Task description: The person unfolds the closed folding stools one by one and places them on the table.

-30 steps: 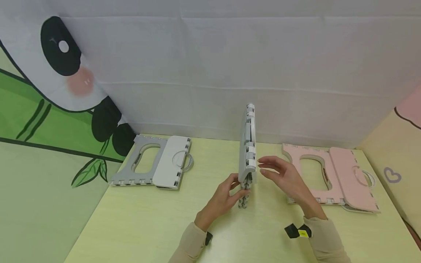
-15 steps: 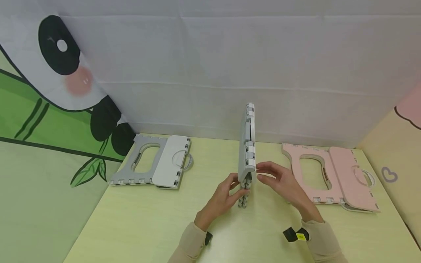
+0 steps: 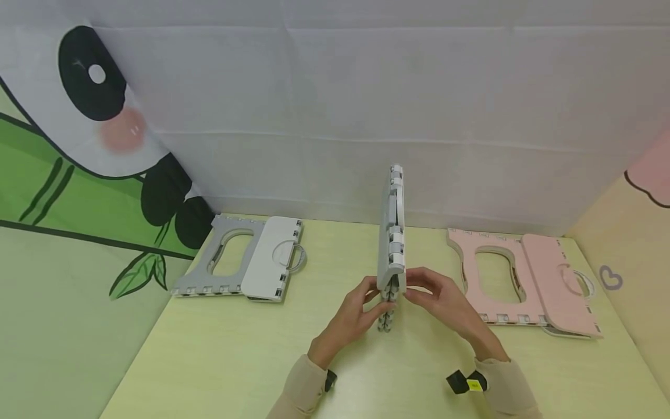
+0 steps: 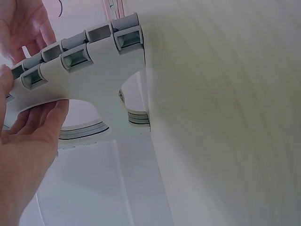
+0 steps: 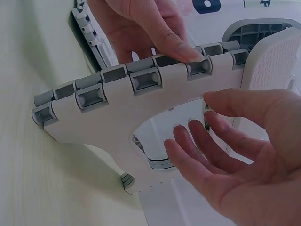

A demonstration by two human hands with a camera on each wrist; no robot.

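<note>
A folded white-and-grey folding stool (image 3: 391,233) stands on edge at the middle of the table, narrow hinged side towards me. My left hand (image 3: 352,313) grips its lower part. In the right wrist view the left thumb (image 5: 190,51) presses on the hinged edge, and in the left wrist view the left fingers (image 4: 44,115) reach into the leg panel's opening. On the stool's other side is my right hand (image 3: 439,302). Its fingers (image 5: 188,162) are spread and slightly bent in front of the opening, the thumb close to the panel's edge, gripping nothing.
Another grey-and-white folding stool (image 3: 269,256) lies flat at the left, its handle loop (image 3: 298,258) sticking out. A pink folding stool (image 3: 560,279) lies flat at the right, near the right forearm. Behind the table (image 3: 235,355) rises a pale cloth backdrop (image 3: 335,99).
My right hand has come down and left to the lower part of the standing stool. The left hand keeps its grip, and the stool has hardly moved.
</note>
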